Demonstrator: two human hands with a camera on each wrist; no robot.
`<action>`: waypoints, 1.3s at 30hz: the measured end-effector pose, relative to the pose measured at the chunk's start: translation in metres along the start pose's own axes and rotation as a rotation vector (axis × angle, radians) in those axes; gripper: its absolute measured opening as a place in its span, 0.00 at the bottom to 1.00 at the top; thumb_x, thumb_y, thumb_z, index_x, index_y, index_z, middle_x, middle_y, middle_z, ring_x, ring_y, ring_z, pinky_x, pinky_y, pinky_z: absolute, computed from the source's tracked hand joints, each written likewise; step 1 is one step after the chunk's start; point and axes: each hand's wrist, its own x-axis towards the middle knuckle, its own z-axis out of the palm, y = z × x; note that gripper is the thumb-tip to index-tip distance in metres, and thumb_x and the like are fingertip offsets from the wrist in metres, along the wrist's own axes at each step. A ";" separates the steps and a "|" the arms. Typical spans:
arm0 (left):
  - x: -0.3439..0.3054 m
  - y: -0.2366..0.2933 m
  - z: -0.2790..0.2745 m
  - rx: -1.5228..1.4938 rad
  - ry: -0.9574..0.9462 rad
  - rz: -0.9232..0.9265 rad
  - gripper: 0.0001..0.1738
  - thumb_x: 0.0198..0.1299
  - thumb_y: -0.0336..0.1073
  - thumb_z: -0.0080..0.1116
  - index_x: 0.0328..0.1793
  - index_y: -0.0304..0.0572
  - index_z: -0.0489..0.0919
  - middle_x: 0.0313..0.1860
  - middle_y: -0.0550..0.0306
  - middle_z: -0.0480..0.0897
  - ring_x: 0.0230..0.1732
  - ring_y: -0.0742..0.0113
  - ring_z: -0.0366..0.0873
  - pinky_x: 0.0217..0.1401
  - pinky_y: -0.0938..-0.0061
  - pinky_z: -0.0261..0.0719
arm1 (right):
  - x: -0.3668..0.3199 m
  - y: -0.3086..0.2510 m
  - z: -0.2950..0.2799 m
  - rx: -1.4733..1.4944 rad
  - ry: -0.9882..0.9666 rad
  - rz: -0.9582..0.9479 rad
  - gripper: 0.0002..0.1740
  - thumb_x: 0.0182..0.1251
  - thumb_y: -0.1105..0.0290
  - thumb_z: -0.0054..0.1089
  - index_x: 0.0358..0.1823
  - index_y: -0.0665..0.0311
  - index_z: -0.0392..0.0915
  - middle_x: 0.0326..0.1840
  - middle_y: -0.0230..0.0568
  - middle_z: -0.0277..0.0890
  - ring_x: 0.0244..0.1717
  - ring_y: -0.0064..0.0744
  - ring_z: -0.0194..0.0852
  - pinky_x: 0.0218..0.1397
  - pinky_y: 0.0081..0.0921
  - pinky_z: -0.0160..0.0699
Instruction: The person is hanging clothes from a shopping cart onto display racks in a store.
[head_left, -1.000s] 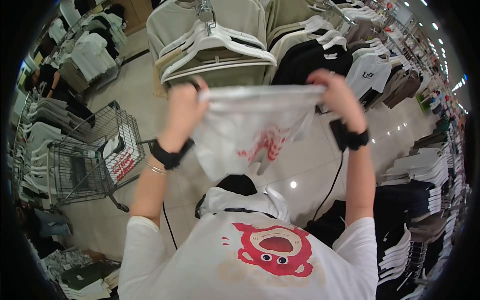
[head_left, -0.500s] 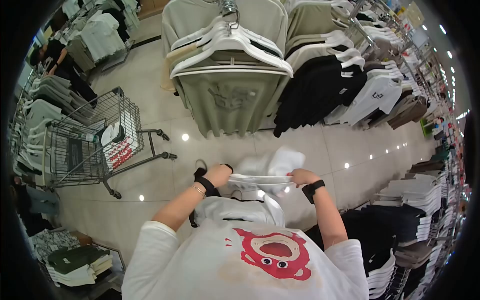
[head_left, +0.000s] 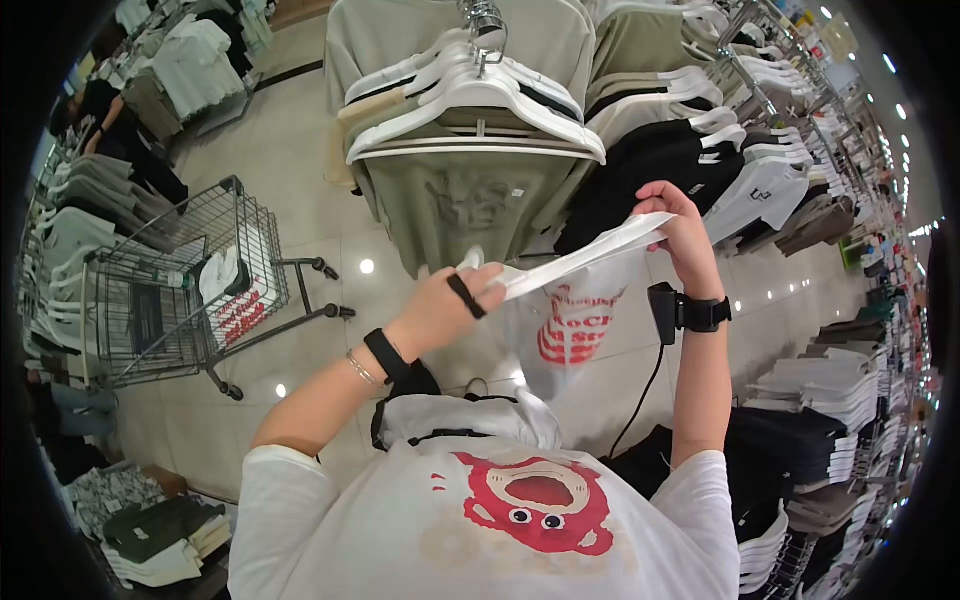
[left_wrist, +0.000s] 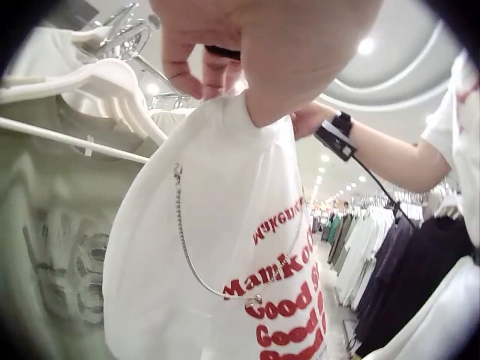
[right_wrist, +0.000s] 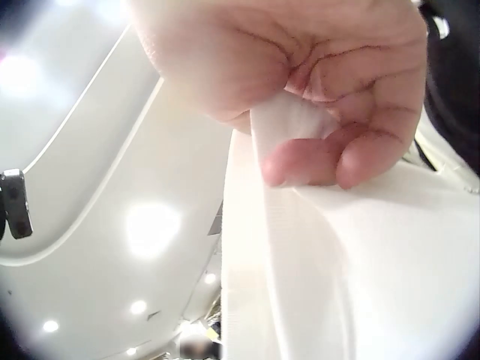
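Observation:
A white garment [head_left: 590, 250] with red lettering is stretched between both hands in the head view, its top edge slanting up to the right. The left hand [head_left: 452, 305] grips one end, and in the left wrist view the left hand [left_wrist: 277, 45] pinches the white cloth [left_wrist: 172, 217], where a thin silver chain hangs on its front. At the other end the right hand [head_left: 682, 235] holds the edge. The right wrist view shows the right hand [right_wrist: 322, 97] with fingers curled round the white fabric [right_wrist: 300, 255].
Ahead stands a rack with an olive shirt [head_left: 450, 200] on white hangers [head_left: 480, 95]; black shirts [head_left: 640, 180] hang right of it. A wire cart [head_left: 190, 290] holding white clothing is at left. A person [head_left: 125, 140] bends near the left racks. Folded clothes [head_left: 160, 525] lie lower left.
From low near the body, both hands have risen, the right higher and farther right. The garment now hangs below its stretched edge with its red lettering showing.

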 end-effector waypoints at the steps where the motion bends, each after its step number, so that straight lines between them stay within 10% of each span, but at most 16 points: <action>1: -0.003 -0.006 -0.001 0.040 0.014 0.139 0.11 0.51 0.32 0.53 0.43 0.52 0.74 0.47 0.58 0.76 0.38 0.65 0.76 0.36 0.72 0.73 | -0.003 -0.005 0.007 0.070 -0.006 -0.014 0.18 0.50 0.83 0.41 0.42 0.60 0.72 0.34 0.31 0.77 0.29 0.18 0.72 0.25 0.14 0.67; 4: -0.003 -0.047 -0.015 -0.007 0.054 0.246 0.09 0.52 0.32 0.53 0.40 0.49 0.76 0.46 0.58 0.78 0.40 0.64 0.77 0.39 0.73 0.73 | -0.012 -0.018 0.029 0.118 -0.053 -0.061 0.19 0.51 0.83 0.40 0.44 0.61 0.71 0.37 0.33 0.78 0.30 0.18 0.73 0.26 0.15 0.68; 5: 0.005 -0.060 -0.027 -0.257 -0.234 -0.243 0.09 0.51 0.31 0.54 0.39 0.49 0.78 0.45 0.56 0.79 0.42 0.61 0.77 0.40 0.72 0.73 | -0.018 -0.026 0.036 0.025 -0.047 -0.064 0.16 0.50 0.83 0.41 0.40 0.61 0.72 0.37 0.33 0.78 0.31 0.18 0.73 0.25 0.14 0.69; 6: -0.001 -0.093 -0.012 -0.032 0.209 -0.094 0.11 0.50 0.30 0.56 0.41 0.49 0.78 0.42 0.57 0.79 0.41 0.60 0.78 0.39 0.71 0.73 | -0.022 -0.032 0.039 -0.073 -0.118 -0.089 0.18 0.50 0.84 0.39 0.39 0.64 0.75 0.38 0.33 0.78 0.32 0.20 0.73 0.25 0.16 0.71; 12: 0.023 -0.129 -0.019 -0.072 0.463 -0.571 0.10 0.45 0.20 0.47 0.31 0.42 0.76 0.33 0.59 0.78 0.31 0.53 0.76 0.36 0.65 0.73 | -0.037 -0.056 0.106 -0.872 -0.162 -0.504 0.31 0.43 0.87 0.47 0.49 0.50 0.80 0.53 0.41 0.74 0.32 0.37 0.78 0.27 0.24 0.77; 17: -0.034 -0.114 0.036 -0.250 -0.135 -0.641 0.20 0.48 0.21 0.48 0.49 0.40 0.78 0.43 0.45 0.81 0.39 0.48 0.79 0.44 0.62 0.78 | -0.011 -0.054 0.104 -1.140 -0.241 -0.771 0.30 0.43 0.86 0.49 0.46 0.49 0.82 0.52 0.37 0.77 0.28 0.38 0.78 0.29 0.25 0.76; 22: -0.061 -0.135 -0.038 -0.436 -0.425 -0.448 0.23 0.49 0.24 0.50 0.54 0.36 0.76 0.41 0.40 0.80 0.39 0.47 0.79 0.43 0.60 0.78 | 0.032 -0.020 0.107 -1.057 -0.260 -0.679 0.30 0.44 0.87 0.47 0.48 0.52 0.81 0.49 0.39 0.79 0.29 0.39 0.79 0.30 0.26 0.77; 24: -0.045 -0.153 -0.079 -0.184 -0.628 -0.574 0.22 0.48 0.23 0.49 0.54 0.33 0.75 0.39 0.38 0.80 0.38 0.45 0.79 0.41 0.57 0.77 | 0.040 -0.026 0.130 -0.861 -0.465 -0.068 0.31 0.46 0.87 0.46 0.52 0.53 0.78 0.51 0.39 0.78 0.33 0.37 0.79 0.35 0.28 0.78; 26: -0.053 -0.172 -0.084 -0.149 -0.485 -0.518 0.24 0.48 0.21 0.47 0.54 0.32 0.74 0.35 0.36 0.80 0.35 0.42 0.78 0.39 0.56 0.76 | 0.056 -0.018 0.137 -0.854 -0.471 -0.050 0.25 0.52 0.79 0.52 0.54 0.52 0.77 0.47 0.44 0.78 0.29 0.38 0.79 0.36 0.30 0.78; 33: -0.028 -0.175 -0.098 -0.724 -0.162 -0.714 0.26 0.47 0.29 0.51 0.55 0.29 0.69 0.28 0.33 0.75 0.31 0.40 0.75 0.31 0.59 0.70 | 0.163 -0.014 0.152 -0.905 0.392 -0.783 0.30 0.47 0.71 0.69 0.53 0.67 0.69 0.52 0.47 0.73 0.50 0.48 0.73 0.51 0.33 0.73; 39: -0.035 -0.184 -0.108 -0.714 -0.206 -0.579 0.24 0.47 0.28 0.50 0.54 0.31 0.69 0.26 0.35 0.74 0.29 0.42 0.74 0.31 0.58 0.69 | 0.177 0.003 0.160 -0.805 0.510 -0.554 0.26 0.47 0.82 0.55 0.53 0.65 0.71 0.51 0.47 0.74 0.50 0.50 0.71 0.49 0.34 0.73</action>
